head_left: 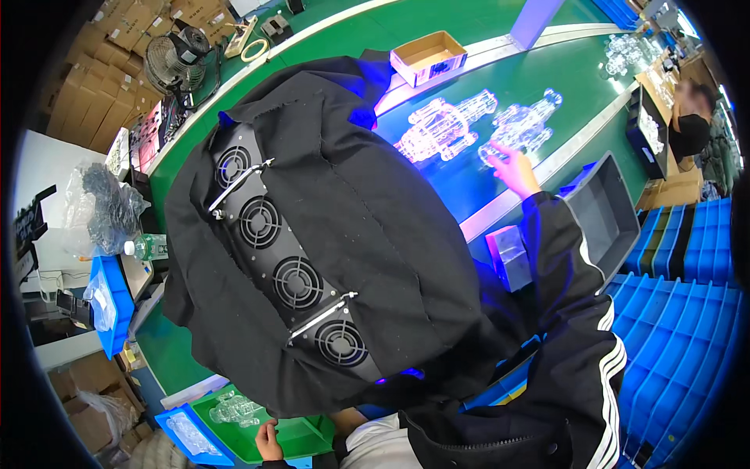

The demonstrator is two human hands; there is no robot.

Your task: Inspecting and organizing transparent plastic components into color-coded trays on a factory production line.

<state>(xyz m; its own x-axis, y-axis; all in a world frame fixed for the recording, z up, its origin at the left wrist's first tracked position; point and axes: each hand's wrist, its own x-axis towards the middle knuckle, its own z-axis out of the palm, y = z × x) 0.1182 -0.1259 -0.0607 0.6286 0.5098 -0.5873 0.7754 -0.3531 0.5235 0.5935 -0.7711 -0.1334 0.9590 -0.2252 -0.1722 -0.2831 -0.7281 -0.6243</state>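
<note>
On the green belt at upper right, a clear plastic figure [531, 121] lies flat, with jointed-looking limbs. My right hand [514, 170] reaches to its near end, thumb and fingers closed about one limb. Beside it on the left lies another clear figure [445, 125], brightly lit in pinkish violet light. Down at the lower edge, my left hand [269, 442] has curled fingers at a green tray [301, 438]; what they hold, if anything, is hidden. A clear figure [234, 408] rests in that tray.
A black cloth hood [391, 211] with a row of fans [297, 283] covers the middle of the belt. An open carton [428, 59] stands behind the figures. Right of my arm are a grey bin [605, 215] and blue crates [676, 336]. Another person [691, 117] sits far right.
</note>
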